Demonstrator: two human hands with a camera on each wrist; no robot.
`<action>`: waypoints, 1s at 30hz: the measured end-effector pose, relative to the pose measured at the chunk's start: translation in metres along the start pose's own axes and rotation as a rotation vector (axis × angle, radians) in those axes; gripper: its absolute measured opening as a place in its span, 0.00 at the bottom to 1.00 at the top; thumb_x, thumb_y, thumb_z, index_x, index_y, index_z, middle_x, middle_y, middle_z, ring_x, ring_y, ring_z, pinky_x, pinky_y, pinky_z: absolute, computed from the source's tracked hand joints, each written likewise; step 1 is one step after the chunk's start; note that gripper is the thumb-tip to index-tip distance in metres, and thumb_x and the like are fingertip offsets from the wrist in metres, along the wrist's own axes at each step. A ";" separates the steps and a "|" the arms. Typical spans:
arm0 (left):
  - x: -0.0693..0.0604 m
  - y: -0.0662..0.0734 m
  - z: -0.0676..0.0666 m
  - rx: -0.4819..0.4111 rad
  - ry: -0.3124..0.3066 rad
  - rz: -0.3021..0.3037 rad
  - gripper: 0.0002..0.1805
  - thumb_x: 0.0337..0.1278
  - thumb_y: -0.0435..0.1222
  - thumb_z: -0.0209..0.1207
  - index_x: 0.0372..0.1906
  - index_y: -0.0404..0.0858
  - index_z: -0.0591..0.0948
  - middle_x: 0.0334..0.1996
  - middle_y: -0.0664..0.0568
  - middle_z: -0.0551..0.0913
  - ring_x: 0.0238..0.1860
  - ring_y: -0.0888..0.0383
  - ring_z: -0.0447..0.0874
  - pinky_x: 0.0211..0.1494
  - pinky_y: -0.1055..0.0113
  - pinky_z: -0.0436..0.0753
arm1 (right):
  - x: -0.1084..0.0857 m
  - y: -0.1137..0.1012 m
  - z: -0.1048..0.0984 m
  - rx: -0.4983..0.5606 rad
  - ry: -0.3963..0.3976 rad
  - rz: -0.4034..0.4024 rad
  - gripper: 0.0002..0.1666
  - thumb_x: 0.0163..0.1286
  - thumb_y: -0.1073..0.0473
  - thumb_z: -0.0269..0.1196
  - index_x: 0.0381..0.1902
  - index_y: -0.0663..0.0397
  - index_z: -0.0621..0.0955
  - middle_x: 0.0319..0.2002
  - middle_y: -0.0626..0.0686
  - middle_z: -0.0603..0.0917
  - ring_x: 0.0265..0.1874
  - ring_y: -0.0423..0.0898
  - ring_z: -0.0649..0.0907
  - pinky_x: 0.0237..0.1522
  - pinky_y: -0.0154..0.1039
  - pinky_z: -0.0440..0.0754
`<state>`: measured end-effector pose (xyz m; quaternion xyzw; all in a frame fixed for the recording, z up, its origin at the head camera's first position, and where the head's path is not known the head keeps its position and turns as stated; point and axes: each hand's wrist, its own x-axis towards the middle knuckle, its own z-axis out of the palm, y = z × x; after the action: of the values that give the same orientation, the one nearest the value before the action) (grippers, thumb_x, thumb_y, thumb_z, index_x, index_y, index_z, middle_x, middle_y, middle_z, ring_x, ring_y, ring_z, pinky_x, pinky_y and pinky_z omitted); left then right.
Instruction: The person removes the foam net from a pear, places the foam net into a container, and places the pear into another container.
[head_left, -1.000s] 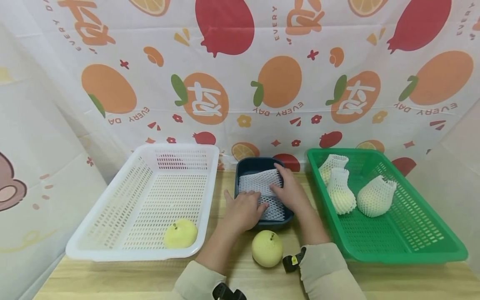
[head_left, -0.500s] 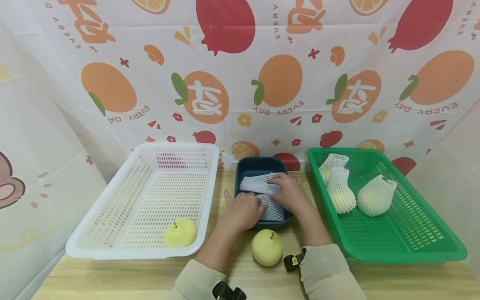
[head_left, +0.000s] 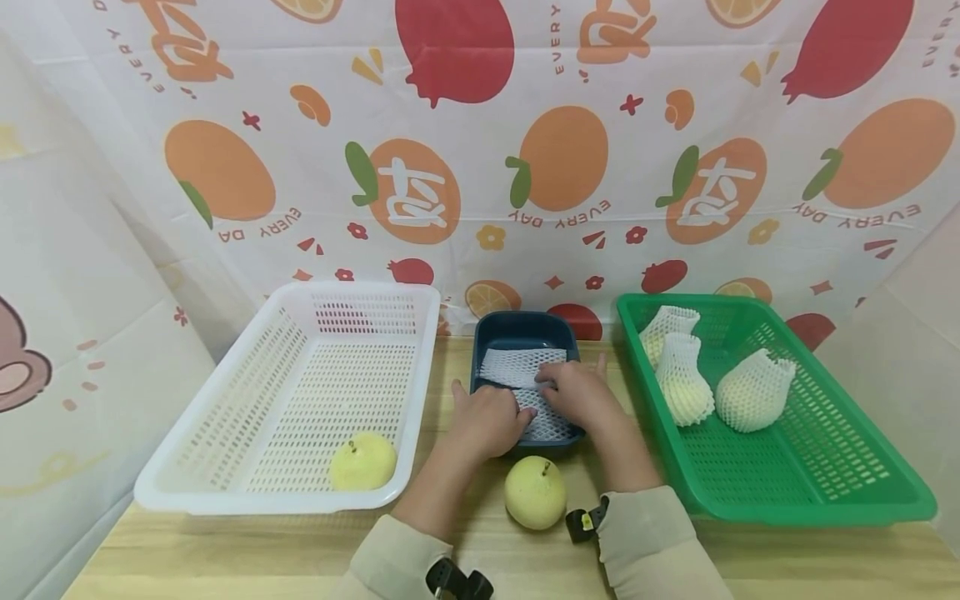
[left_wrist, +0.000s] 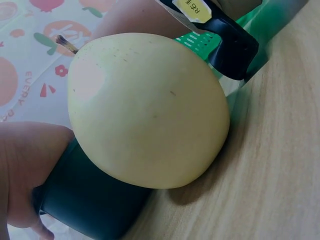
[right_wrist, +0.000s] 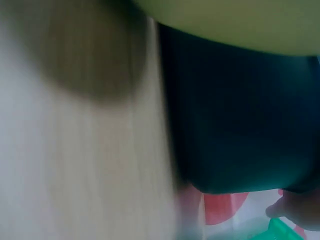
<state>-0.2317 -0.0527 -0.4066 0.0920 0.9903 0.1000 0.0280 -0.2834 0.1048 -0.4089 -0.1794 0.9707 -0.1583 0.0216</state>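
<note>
A dark blue box stands mid-table, with white foam net sleeves inside it. At its near left side, my left hand pinches the front foam net; some of its fingertips are hidden. My right hand reaches in from the right with curled fingers and pinches the foam net near the middle of the box. A bare yellow pear rests on the table in front of the box, between my forearms. In the left wrist view the pear covers much of the box.
To the left, a white basket holds one bare pear. On the right, a green basket contains three pears in foam nets. A fruit-print cloth hangs behind the wooden table.
My right hand has drawn nearer and slightly left, off the rear net's right edge, its fingers curling in. The rear net lies lower and flatter. My left hand has barely moved.
</note>
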 end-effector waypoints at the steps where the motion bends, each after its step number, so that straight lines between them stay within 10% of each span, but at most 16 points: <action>1: 0.000 0.000 0.000 0.005 -0.004 0.000 0.26 0.68 0.57 0.52 0.26 0.42 0.84 0.41 0.46 0.87 0.50 0.48 0.83 0.68 0.28 0.54 | -0.001 -0.001 0.000 -0.012 -0.017 0.005 0.14 0.69 0.53 0.63 0.50 0.45 0.87 0.57 0.51 0.84 0.65 0.55 0.75 0.66 0.77 0.34; 12: -0.002 -0.001 -0.001 -0.043 0.022 0.047 0.21 0.68 0.54 0.53 0.23 0.48 0.83 0.34 0.52 0.87 0.47 0.51 0.84 0.69 0.26 0.48 | -0.005 -0.005 0.001 -0.067 -0.058 0.002 0.18 0.72 0.49 0.60 0.54 0.50 0.85 0.61 0.53 0.81 0.72 0.57 0.64 0.68 0.75 0.38; 18: -0.012 0.001 -0.009 -0.037 0.043 0.169 0.14 0.70 0.49 0.54 0.43 0.49 0.87 0.45 0.56 0.87 0.55 0.55 0.82 0.73 0.31 0.47 | -0.007 -0.003 0.000 -0.012 -0.013 -0.039 0.19 0.73 0.53 0.58 0.58 0.51 0.82 0.62 0.55 0.80 0.72 0.59 0.66 0.69 0.74 0.39; 30: -0.043 0.004 -0.024 -0.177 0.237 0.379 0.11 0.69 0.39 0.56 0.48 0.41 0.85 0.45 0.55 0.88 0.53 0.58 0.84 0.74 0.46 0.63 | -0.015 -0.004 -0.014 0.062 0.104 -0.128 0.17 0.72 0.57 0.60 0.55 0.54 0.83 0.56 0.55 0.84 0.66 0.58 0.73 0.71 0.70 0.44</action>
<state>-0.1903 -0.0615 -0.3802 0.2608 0.9392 0.1998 -0.0998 -0.2698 0.1109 -0.3948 -0.2318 0.9517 -0.1986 -0.0335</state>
